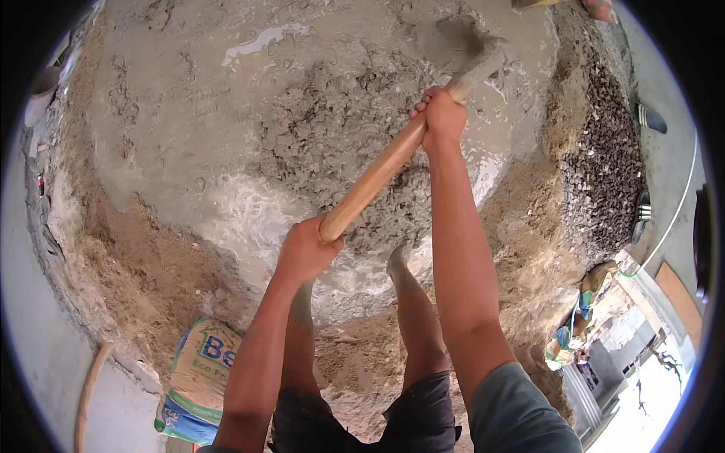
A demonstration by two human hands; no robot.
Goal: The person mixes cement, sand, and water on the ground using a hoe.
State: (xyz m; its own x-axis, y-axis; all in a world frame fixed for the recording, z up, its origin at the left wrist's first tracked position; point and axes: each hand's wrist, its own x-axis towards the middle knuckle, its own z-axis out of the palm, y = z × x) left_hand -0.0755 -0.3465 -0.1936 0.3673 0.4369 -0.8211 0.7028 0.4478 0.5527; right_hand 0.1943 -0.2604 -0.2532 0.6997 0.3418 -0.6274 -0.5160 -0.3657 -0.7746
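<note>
The left hand [310,249] was clenched around the near end of the hoe's wooden handle, and the right hand [442,119] was closed on it farther up, toward the head. The hoe [384,172] lay slantwise over the wet grey mix [325,128], from low centre to upper right in the view, its mud-coated head down at the surface of the mix beside a dark, wet hollow [457,41]. The middle of the mix was lumpy, while its edges were smoother, with shiny wet patches.

The person's bare legs [420,325] reached forward below the hands, the right foot coated with mix at its near edge. Brown sand [151,264] banked the mix on the left, near and right sides. Beyond the sand on the right was a strip of dark gravel [604,166], with two sandals [651,118] apart from each other along its outer side. A pale hose [681,204] curved over the grey floor [668,75] past them.

A printed bag [198,377] was at the near left, partly behind the left forearm, and a curved wooden pole [91,396] was farther left. Crumpled bags [581,325] were at the near right, next to the sand.
</note>
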